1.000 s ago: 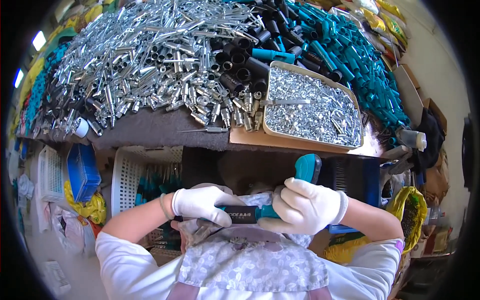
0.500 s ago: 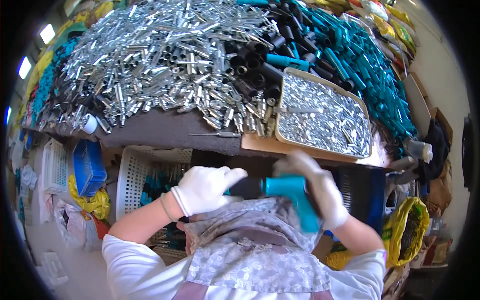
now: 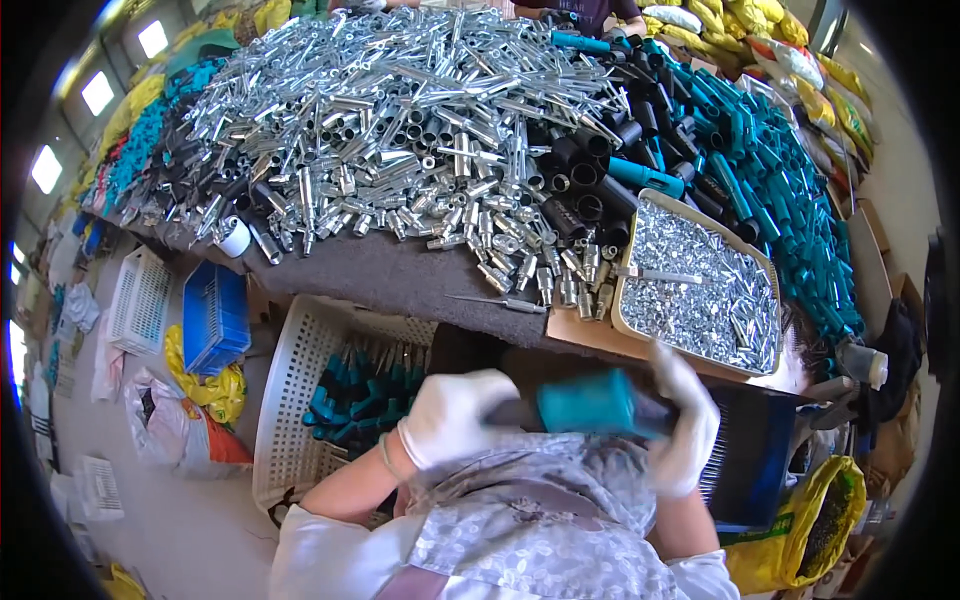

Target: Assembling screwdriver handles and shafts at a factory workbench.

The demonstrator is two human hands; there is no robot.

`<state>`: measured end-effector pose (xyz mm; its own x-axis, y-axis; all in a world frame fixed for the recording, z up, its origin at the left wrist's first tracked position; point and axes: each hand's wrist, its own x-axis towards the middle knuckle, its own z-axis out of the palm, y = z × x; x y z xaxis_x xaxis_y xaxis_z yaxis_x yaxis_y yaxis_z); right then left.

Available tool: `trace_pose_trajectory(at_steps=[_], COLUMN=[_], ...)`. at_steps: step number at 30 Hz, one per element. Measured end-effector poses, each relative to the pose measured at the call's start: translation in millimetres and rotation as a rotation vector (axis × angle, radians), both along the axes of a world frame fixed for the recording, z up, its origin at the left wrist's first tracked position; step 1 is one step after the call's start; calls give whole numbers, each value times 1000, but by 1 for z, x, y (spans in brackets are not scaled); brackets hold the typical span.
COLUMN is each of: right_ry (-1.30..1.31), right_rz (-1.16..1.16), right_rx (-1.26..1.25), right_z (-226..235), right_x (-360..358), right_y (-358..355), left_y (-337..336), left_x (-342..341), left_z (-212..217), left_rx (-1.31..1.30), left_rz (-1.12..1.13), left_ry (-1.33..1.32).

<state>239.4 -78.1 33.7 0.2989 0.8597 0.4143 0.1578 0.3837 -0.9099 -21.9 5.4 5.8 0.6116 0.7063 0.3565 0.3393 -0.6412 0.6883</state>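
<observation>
Both my hands wear white gloves. My left hand [image 3: 455,415] is closed around the black end of a teal-and-black plastic tool handle [image 3: 585,403], which lies roughly level in front of my apron. The handle is blurred and its exact kind is unclear. At its right end, my right hand [image 3: 690,425] has its fingers stretched upward and its palm against or close to the dark end; blur hides the exact contact. Below the bench, left of my hands, a white perforated basket [image 3: 285,400] holds several teal handles with metal shafts [image 3: 375,385].
Shiny metal tubes and fittings [image 3: 400,130] heap the grey-covered bench [image 3: 390,275]. Black sleeves and teal handles [image 3: 760,190] pile at right, behind a tray [image 3: 622,310] of small metal pieces. A pointed tool [image 3: 510,303] lies by the bench edge. A blue crate [image 3: 215,320] stands left.
The view has shifted, so the bench shows lower and further right. The handle has turned from its downward-bent teal side to a level pose, its dark right end now by my right palm.
</observation>
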Motion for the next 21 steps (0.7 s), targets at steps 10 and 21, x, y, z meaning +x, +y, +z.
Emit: trace_pose_trajectory(at_steps=[10,21], right_ry=[-574,-219], right_rz=[494,409], right_rx=[221,26], right_z=[26,14], right_x=[-12,22], right_y=[14,21], left_y=[-8,-15], left_x=[-5,-3], left_z=[-47,-41], left_rx=[-242,-69], left_rz=[39,-283], left_ry=[141,138])
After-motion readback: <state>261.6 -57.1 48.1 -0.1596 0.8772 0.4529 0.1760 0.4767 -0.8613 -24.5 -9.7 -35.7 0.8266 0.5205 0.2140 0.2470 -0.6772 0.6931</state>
